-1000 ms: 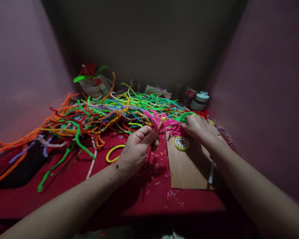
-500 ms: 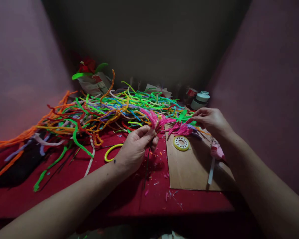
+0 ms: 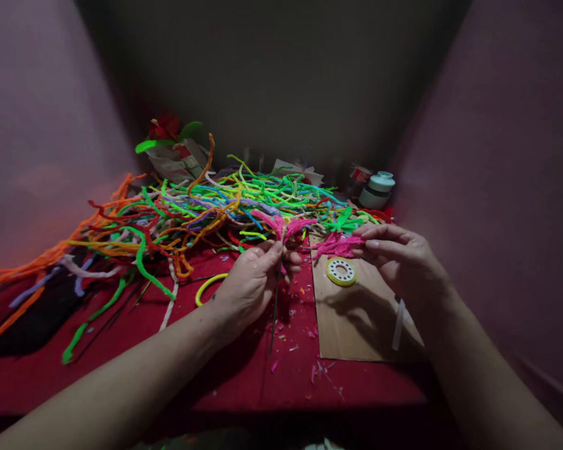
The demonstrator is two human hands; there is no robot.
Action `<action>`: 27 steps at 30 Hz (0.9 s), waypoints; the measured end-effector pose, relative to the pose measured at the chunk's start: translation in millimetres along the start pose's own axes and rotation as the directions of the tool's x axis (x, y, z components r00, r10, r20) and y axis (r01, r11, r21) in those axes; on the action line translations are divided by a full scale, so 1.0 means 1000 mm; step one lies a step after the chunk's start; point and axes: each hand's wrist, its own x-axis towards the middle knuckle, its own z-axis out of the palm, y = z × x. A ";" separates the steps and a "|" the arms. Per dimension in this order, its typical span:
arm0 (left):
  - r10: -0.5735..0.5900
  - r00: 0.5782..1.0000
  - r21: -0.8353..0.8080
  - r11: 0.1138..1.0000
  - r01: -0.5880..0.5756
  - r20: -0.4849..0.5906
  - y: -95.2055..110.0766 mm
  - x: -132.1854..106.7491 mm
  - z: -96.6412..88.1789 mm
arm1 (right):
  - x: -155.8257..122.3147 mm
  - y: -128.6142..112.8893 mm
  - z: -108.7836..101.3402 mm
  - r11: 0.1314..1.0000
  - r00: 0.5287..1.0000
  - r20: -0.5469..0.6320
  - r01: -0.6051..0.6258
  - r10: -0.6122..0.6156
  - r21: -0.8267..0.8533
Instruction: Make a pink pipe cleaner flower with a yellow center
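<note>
My left hand [image 3: 256,278] pinches a pink pipe-cleaner flower [image 3: 286,228] with a yellow centre. Its thin dark stem [image 3: 275,312] hangs below my fingers. Over the right side, my right hand [image 3: 398,256] has its thumb and fingers together at the right end of several loose pink pipe-cleaner petals [image 3: 335,245], seemingly gripping one of them. These petals lie at the far edge of a cardboard sheet [image 3: 356,334]. Just below them is a roll of tape [image 3: 341,271] with a yellow rim and a white, holed core.
A big tangle of coloured pipe cleaners [image 3: 244,200] covers the back and left of the red cloth [image 3: 206,375]. Yellow scissor handles [image 3: 206,287] show beside my left wrist. A whitish stick [image 3: 398,325] lies on the cardboard. At the back right stands a pale-lidded jar [image 3: 379,187].
My right hand has come down and nearer, from the purple pieces to the pink petals. My left hand has shifted slightly left, and the flower has turned more upright.
</note>
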 end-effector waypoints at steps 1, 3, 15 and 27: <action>-0.002 1.000 0.016 1.000 0.002 0.004 -0.001 0.000 0.001 | -0.004 0.002 0.002 1.000 1.000 0.011 -0.002 0.001 0.024; -0.018 0.999 0.042 0.999 0.017 0.037 -0.004 -0.001 0.002 | -0.011 0.005 0.007 0.998 0.999 0.035 -0.009 0.007 0.060; -0.174 0.941 0.145 0.980 0.137 0.290 -0.008 -0.015 0.009 | -0.019 0.016 0.015 0.970 0.976 0.160 -0.176 0.149 0.169; -0.040 0.950 0.071 0.997 0.019 0.311 -0.007 -0.013 0.009 | -0.027 0.020 0.024 0.925 0.956 0.092 -0.291 0.277 0.245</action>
